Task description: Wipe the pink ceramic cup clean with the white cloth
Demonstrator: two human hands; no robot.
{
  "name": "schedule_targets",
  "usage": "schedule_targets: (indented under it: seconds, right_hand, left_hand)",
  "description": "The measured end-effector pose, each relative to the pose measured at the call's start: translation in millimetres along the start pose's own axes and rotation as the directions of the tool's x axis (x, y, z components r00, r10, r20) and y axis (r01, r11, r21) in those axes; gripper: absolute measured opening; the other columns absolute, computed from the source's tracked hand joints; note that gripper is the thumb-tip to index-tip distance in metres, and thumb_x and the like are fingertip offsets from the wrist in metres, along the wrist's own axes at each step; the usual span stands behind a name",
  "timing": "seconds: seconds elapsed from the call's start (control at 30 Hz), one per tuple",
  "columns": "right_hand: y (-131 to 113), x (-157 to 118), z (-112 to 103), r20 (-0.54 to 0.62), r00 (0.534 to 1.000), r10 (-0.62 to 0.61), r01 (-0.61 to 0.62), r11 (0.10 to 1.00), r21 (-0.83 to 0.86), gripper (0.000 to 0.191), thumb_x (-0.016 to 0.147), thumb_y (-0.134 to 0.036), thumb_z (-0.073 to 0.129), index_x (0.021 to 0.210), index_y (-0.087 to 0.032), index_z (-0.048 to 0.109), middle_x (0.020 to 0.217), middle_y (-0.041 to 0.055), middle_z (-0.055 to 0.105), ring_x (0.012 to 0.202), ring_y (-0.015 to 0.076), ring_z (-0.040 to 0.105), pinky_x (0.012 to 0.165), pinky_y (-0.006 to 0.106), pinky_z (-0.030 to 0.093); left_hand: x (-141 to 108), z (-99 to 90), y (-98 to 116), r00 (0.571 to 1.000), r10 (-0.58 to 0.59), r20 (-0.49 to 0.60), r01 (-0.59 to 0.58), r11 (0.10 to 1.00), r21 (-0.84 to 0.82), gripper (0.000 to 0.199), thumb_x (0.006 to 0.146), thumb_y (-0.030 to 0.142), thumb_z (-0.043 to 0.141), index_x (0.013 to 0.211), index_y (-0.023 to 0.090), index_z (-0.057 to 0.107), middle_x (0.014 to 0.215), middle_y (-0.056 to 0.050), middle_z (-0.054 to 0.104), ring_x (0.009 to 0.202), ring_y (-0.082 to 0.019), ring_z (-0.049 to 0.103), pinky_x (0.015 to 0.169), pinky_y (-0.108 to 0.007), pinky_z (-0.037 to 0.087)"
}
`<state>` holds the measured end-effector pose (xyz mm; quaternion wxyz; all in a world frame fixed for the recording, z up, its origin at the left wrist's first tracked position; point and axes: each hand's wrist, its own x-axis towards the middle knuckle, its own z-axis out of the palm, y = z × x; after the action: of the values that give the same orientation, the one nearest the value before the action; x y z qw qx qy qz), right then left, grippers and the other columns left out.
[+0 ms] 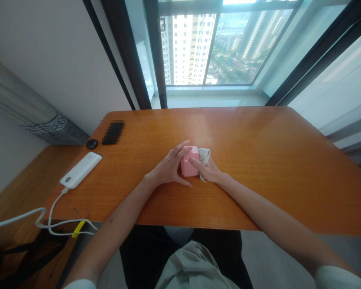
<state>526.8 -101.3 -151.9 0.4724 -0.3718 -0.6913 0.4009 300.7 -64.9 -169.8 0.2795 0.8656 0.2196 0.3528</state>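
Observation:
A small pink box-like object [190, 163] is between my two hands above the middle of the wooden table. My left hand [171, 164] is at its left side, thumb and fingers spread apart, the fingertips at its upper left edge. On the right, my right hand [209, 167] grips the pink object, its thumb lying across the front face. A pale grey-white cloth with a thin cord [204, 155] sticks out between the pink object and my right hand. The right fingers are mostly hidden behind the cloth and object.
A white power bank [81, 170] with a white cable [56, 200] lies at the table's left edge. Behind it are a round black object [92, 144] and a blurred dark item [113, 133]. A window [210, 44] stands beyond the table [273, 168].

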Motion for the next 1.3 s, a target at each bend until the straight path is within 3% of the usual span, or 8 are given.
schedule_targets:
  seconds: [0.17,0.3,0.43,0.67,0.77,0.9,1.13,1.3]
  right_hand:
    - [-0.1,0.4,-0.1,-0.015,0.998,-0.056,0.055,0.998,-0.041,0.052,0.103,-0.073,0.06,0.098,-0.021,0.067,0.086,0.0034,0.067,0.077,0.0204,0.061,0.071,0.034,0.053]
    - [0.4,-1.4,-1.3,0.076,0.975,-0.208,0.22,0.949,-0.226,0.045,0.099,-0.066,0.069,0.088,-0.022,0.064,0.081,0.0024,0.066,0.074,0.0192,0.058,0.072,0.035,0.049]
    - [-1.3,-3.1,-0.8,0.112,0.975,-0.193,0.217,0.94,-0.264,0.044,0.098,-0.061,0.071,0.077,-0.024,0.057,0.068,-0.0019,0.057,0.063,0.0151,0.049,0.064,0.032,0.042]
    - [-2.2,-5.3,0.3,0.053,0.998,-0.036,0.043,0.99,-0.138,0.048,0.099,-0.069,0.067,0.082,-0.024,0.061,0.067,-0.0017,0.057,0.062,0.0164,0.05,0.062,0.033,0.044]
    - [-0.3,-5.2,1.0,0.021,0.999,0.042,-0.041,0.999,-0.036,0.055,0.099,-0.077,0.064,0.092,-0.023,0.065,0.073,0.0003,0.061,0.067,0.0185,0.055,0.064,0.033,0.049]
    - [-0.7,-4.0,1.8,-0.034,0.998,0.048,-0.047,0.999,0.017,0.061,0.098,-0.082,0.061,0.104,-0.022,0.068,0.087,0.0045,0.069,0.078,0.0224,0.063,0.074,0.037,0.055]
    - [-4.1,-3.9,1.3,0.052,0.998,-0.047,0.051,0.995,-0.083,0.055,0.1,-0.077,0.063,0.092,-0.023,0.067,0.085,0.0042,0.066,0.079,0.0221,0.061,0.079,0.039,0.055]
    - [-4.3,-3.1,1.7,0.029,1.0,-0.005,0.006,1.0,-0.024,0.052,0.098,-0.075,0.068,0.102,-0.023,0.07,0.09,0.0047,0.07,0.083,0.0235,0.063,0.08,0.038,0.057]
  left_hand:
    - [5.8,-1.5,11.2,0.998,0.034,-0.046,-0.034,0.999,0.008,0.113,0.074,0.052,0.102,0.166,0.033,0.04,0.166,-0.018,0.05,0.156,-0.043,0.052,0.13,-0.064,0.046]
    - [6.5,-2.8,20.1,0.982,-0.19,0.006,0.189,0.966,-0.175,0.109,0.072,0.054,0.101,0.162,0.028,0.044,0.152,-0.015,0.063,0.133,-0.037,0.069,0.114,-0.054,0.058]
    - [2.7,-1.1,17.1,0.956,-0.278,0.099,0.295,0.904,-0.31,0.1,0.08,0.057,0.095,0.161,0.025,0.045,0.148,-0.015,0.065,0.127,-0.036,0.07,0.109,-0.052,0.06]
    - [-1.6,-1.0,-0.5,1.0,-0.03,-0.002,0.029,0.99,-0.136,0.144,0.062,0.064,0.106,0.175,0.037,0.021,0.18,-0.021,0.031,0.165,-0.049,0.04,0.134,-0.071,0.038]
    - [0.9,-3.4,2.4,0.999,0.053,0.002,-0.053,0.997,0.058,0.129,0.069,0.061,0.104,0.172,0.041,0.028,0.18,-0.018,0.032,0.168,-0.047,0.037,0.135,-0.072,0.038]
    - [5.3,-3.5,12.7,0.999,0.03,-0.044,-0.029,0.999,0.031,0.117,0.07,0.058,0.103,0.166,0.033,0.04,0.166,-0.019,0.049,0.156,-0.044,0.052,0.131,-0.066,0.045]
    - [2.4,-0.7,12.7,0.972,-0.227,0.056,0.234,0.934,-0.269,0.105,0.077,0.054,0.097,0.162,0.027,0.042,0.159,-0.017,0.058,0.142,-0.039,0.065,0.122,-0.059,0.054]
    - [-1.8,-0.9,2.1,0.995,-0.096,0.005,0.095,0.983,-0.157,0.14,0.065,0.059,0.105,0.175,0.035,0.021,0.178,-0.021,0.036,0.161,-0.047,0.046,0.132,-0.069,0.041]
